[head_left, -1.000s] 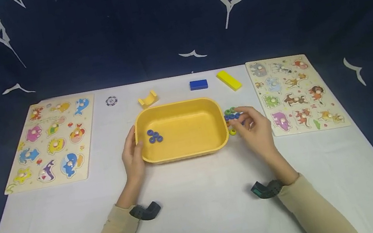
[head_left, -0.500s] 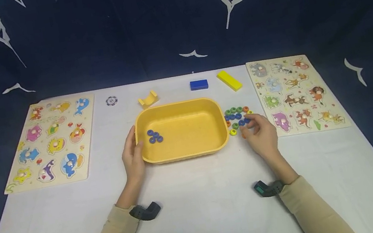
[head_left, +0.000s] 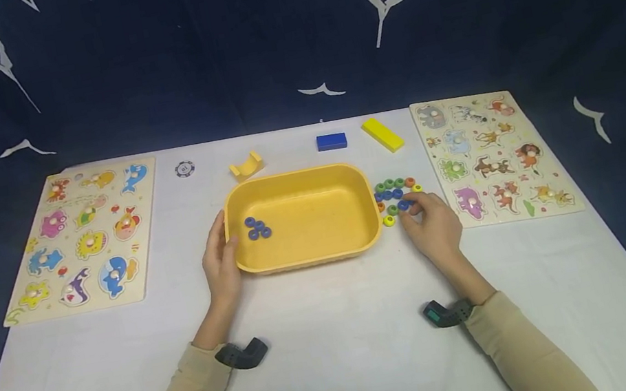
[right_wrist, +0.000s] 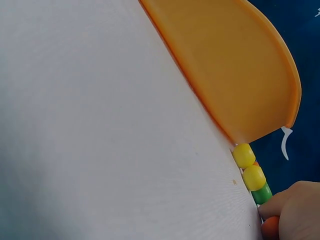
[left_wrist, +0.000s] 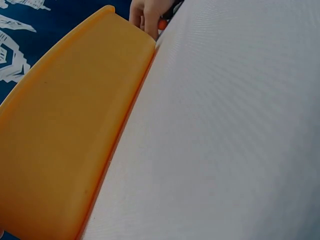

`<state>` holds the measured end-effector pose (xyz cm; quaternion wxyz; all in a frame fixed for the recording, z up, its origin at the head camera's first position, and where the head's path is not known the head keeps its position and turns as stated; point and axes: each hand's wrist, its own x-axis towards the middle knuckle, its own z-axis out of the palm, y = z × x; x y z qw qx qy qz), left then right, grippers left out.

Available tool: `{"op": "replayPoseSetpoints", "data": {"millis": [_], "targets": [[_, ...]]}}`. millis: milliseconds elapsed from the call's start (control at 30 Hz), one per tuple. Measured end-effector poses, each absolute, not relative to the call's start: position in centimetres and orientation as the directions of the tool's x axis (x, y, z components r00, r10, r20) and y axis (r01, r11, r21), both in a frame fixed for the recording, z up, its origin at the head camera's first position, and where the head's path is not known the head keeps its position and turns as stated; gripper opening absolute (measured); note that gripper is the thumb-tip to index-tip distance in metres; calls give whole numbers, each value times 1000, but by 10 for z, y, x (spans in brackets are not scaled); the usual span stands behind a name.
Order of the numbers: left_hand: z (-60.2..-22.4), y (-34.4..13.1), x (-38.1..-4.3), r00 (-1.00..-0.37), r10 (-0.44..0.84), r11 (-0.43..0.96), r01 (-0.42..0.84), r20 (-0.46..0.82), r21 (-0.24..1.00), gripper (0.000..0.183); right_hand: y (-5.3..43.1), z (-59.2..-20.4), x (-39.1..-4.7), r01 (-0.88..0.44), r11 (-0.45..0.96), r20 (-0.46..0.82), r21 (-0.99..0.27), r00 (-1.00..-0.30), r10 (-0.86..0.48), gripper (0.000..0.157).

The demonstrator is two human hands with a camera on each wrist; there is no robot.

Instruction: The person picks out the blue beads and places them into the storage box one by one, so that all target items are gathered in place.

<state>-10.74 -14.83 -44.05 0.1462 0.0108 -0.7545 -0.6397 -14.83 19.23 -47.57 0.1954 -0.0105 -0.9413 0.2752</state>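
Note:
My left hand [head_left: 220, 268] holds the left end of a yellow plastic tray [head_left: 311, 255], thumb by the rim and fingers along the outside wall. Several blue beads [head_left: 253, 234] lie inside the tray near that end. Just off the tray's right end, blue, green, orange and yellow beads [head_left: 389, 184] are grouped on the table. My right hand [head_left: 436, 226] reaches into this group, thumb and index finger pinching at a blue bead [head_left: 403, 205]; the fingertips partly cover it. In the right wrist view, an orange bead [right_wrist: 270, 228] shows by the fingers, near yellow beads [right_wrist: 253, 178].
Animal peg puzzle boards lie at left [head_left: 82, 240] and right [head_left: 495, 156]. Behind the tray are a poker chip [head_left: 185, 169], a curved yellow block [head_left: 247, 166], a blue block [head_left: 331, 142] and a long yellow block [head_left: 383, 135]. A dark blue curtain [head_left: 200, 54] hangs behind the white table.
My right hand has drawn back from the beads beside the tray's edge to a blue bead farther right, uncovering more of the group. My left hand and the tray stay in place.

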Motion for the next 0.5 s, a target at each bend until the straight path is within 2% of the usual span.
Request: {"op": "replayPoseSetpoints", "data": {"millis": [167, 300, 500], "targets": [[-442, -149, -108, -954, -206, 172, 182, 216, 968, 47, 191, -472, -149, -99, 814, 373, -572, -915, 151, 24], [-443, -149, -110, -955, -202, 162, 186, 217, 969, 47, 187, -457, -147, -167, 751, 419, -638, -894, 157, 24], [-443, -150, -109, -955, -206, 160, 183, 214, 970, 47, 157, -417, -153, -330, 694, 470, -639, -883, 13, 24]]}}
